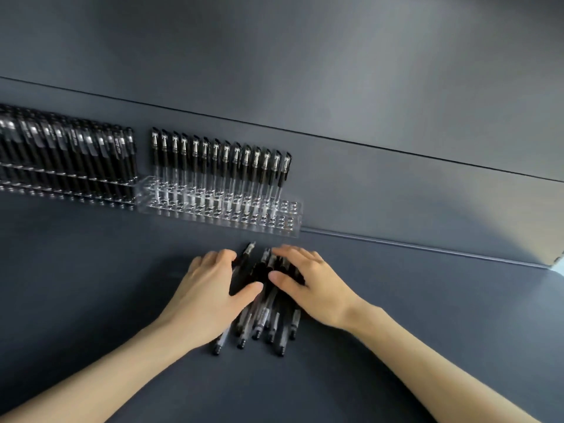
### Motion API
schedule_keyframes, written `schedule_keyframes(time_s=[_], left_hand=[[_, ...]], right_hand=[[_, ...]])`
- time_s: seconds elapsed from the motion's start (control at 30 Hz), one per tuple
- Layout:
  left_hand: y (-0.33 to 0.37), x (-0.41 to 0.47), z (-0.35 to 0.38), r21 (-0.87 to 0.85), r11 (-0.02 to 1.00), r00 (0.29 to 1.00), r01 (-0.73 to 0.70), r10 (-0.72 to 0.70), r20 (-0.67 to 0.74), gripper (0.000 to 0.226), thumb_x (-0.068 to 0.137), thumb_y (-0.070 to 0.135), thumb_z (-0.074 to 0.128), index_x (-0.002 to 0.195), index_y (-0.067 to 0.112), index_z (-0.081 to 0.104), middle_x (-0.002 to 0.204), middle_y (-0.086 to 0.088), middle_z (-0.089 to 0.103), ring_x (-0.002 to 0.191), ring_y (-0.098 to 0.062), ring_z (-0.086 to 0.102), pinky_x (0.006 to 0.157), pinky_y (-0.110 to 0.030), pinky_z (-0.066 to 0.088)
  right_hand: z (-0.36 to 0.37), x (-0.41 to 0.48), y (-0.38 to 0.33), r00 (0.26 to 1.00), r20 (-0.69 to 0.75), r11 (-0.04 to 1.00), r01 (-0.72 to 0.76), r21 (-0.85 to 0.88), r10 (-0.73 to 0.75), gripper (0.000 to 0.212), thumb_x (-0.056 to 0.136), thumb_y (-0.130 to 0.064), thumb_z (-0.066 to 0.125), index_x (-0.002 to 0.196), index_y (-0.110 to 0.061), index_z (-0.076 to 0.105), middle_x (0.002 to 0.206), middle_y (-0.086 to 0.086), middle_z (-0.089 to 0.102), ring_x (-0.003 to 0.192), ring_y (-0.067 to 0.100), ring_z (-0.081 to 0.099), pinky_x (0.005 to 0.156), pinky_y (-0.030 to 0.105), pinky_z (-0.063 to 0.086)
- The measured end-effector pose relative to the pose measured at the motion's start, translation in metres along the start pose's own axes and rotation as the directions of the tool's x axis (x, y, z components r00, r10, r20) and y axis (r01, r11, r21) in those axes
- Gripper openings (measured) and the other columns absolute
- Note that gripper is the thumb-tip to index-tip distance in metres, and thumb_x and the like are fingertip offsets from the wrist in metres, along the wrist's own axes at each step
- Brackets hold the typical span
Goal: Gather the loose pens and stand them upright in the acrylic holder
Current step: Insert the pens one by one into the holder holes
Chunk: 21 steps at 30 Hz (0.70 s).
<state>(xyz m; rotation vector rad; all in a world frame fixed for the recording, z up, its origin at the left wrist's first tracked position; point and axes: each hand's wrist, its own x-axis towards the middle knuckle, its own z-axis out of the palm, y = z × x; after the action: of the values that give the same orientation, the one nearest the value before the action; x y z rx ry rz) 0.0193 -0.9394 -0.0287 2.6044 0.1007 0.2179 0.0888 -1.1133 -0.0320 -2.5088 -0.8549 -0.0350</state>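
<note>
Loose pens: a heap of black-capped, clear-barrelled pens (263,312) lies flat on the dark grey table (91,285) between my two hands, the barrels roughly side by side, the ends toward me fanned out and uneven.
Left grip (207,291): released, clasping nothing; palm down against the heap's left side, fingers bent over its edge, thumb stretched across the barrels.
Right grip (314,288): released as well; fingers spread on top of the heap's right half, thumb pointing left, its tip near my left thumb.
Holder: the clear acrylic holder with rows of round holes (232,218) sits just beyond the heap, against the grey back panel (335,87).
Standing pens: one row of matching black pens (225,160) stands upright along the holder's rear holes; the front rows are unfilled.
Further left: a second clear rack packed with black pens (61,160) touches the holder's left end, blurred.
</note>
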Motion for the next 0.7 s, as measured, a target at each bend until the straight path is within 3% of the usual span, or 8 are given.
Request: schedule_keyframes(time_s=[0.1, 0.23, 0.33, 0.37, 0.43, 0.53, 0.6, 0.7], left_hand=[[0.008, -0.004, 0.005, -0.051, 0.997, 0.998, 0.062, -0.063, -0.020, 0.058, 0.092, 0.041, 0.053, 0.139, 0.013, 0.036, 0.135, -0.002, 0.045, 0.124, -0.018, 0.042, 0.101, -0.030, 0.039], [0.017, 0.001, 0.006, -0.055, 0.989, 0.991, 0.136, -0.137, 0.000, 0.046, 0.090, 0.029, 0.060, 0.131, 0.010, 0.047, 0.123, -0.005, 0.055, 0.109, -0.021, 0.055, 0.091, -0.032, 0.045], [0.014, 0.009, 0.001, -0.136, 0.977, 0.987, 0.162, -0.159, 0.038, 0.019, 0.088, 0.025, 0.063, 0.094, 0.007, 0.061, 0.084, -0.005, 0.064, 0.076, -0.022, 0.061, 0.067, -0.033, 0.046], [0.012, 0.010, -0.001, -0.156, 0.975, 0.987, 0.157, -0.153, 0.040, 0.021, 0.088, 0.026, 0.063, 0.080, 0.007, 0.056, 0.069, -0.004, 0.057, 0.062, -0.020, 0.052, 0.057, -0.031, 0.039], [0.012, 0.010, -0.003, -0.175, 0.974, 0.989, 0.147, -0.143, 0.034, 0.031, 0.091, 0.029, 0.060, 0.070, 0.009, 0.048, 0.060, -0.003, 0.043, 0.054, -0.018, 0.037, 0.052, -0.028, 0.026], [0.011, 0.008, -0.003, -0.251, 0.960, 0.990, 0.126, -0.136, -0.022, 0.033, 0.096, 0.030, 0.051, 0.074, 0.006, 0.055, 0.056, 0.004, 0.048, 0.049, -0.013, 0.041, 0.048, -0.025, 0.030], [0.013, 0.003, -0.003, -0.444, 0.891, 0.992, 0.099, -0.126, -0.032, 0.027, 0.098, 0.031, 0.046, 0.086, 0.011, 0.061, 0.055, 0.006, 0.052, 0.047, -0.010, 0.045, 0.049, -0.020, 0.036], [0.017, -0.004, -0.007, -0.724, 0.687, 0.999, 0.050, -0.023, 0.048, 0.024, 0.100, 0.032, 0.042, 0.099, 0.015, 0.059, 0.054, 0.001, 0.045, 0.043, -0.013, 0.037, 0.047, -0.021, 0.035]], right_hand=[[0.005, -0.004, -0.001, 1.000, 0.008, 0.999, 0.006, -0.036, -0.005, 0.050, 0.099, -0.041, 0.037, 0.146, -0.024, 0.032, 0.154, -0.003, 0.028, 0.139, 0.023, 0.026, 0.114, 0.033, 0.017], [0.006, -0.005, 0.001, 1.000, 0.000, 0.999, 0.021, -0.042, -0.021, 0.047, 0.100, -0.037, 0.037, 0.145, -0.022, 0.033, 0.153, 0.000, 0.030, 0.140, 0.023, 0.026, 0.114, 0.031, 0.015], [0.005, -0.006, 0.003, 0.999, -0.009, 0.999, 0.031, -0.013, -0.031, 0.046, 0.100, -0.036, 0.039, 0.143, -0.020, 0.036, 0.150, 0.000, 0.034, 0.137, 0.024, 0.030, 0.113, 0.032, 0.019], [0.005, -0.006, 0.003, 0.999, -0.012, 1.000, 0.031, 0.000, -0.031, 0.046, 0.100, -0.036, 0.040, 0.143, -0.020, 0.036, 0.149, -0.001, 0.035, 0.135, 0.025, 0.032, 0.113, 0.034, 0.021], [0.005, -0.007, 0.003, 0.999, -0.015, 0.999, 0.029, 0.020, -0.029, 0.046, 0.099, -0.037, 0.040, 0.142, -0.020, 0.037, 0.148, -0.002, 0.037, 0.133, 0.025, 0.034, 0.112, 0.036, 0.023], [0.005, -0.007, 0.005, 1.000, -0.020, 1.000, 0.022, 0.017, -0.022, 0.046, 0.099, -0.037, 0.041, 0.142, -0.021, 0.038, 0.149, -0.002, 0.037, 0.136, 0.024, 0.030, 0.113, 0.037, 0.021], [0.002, -0.007, 0.002, 0.998, -0.065, 0.996, 0.018, 0.082, -0.013, 0.045, 0.098, -0.037, 0.044, 0.140, -0.021, 0.040, 0.146, -0.003, 0.041, 0.137, 0.019, 0.031, 0.114, 0.037, 0.022], [-0.009, -0.004, -0.014, 0.989, -0.145, 0.868, 0.034, 0.496, 0.044, 0.037, 0.094, -0.031, 0.055, 0.129, -0.020, 0.051, 0.127, -0.006, 0.059, 0.120, 0.006, 0.052, 0.106, 0.030, 0.039]])
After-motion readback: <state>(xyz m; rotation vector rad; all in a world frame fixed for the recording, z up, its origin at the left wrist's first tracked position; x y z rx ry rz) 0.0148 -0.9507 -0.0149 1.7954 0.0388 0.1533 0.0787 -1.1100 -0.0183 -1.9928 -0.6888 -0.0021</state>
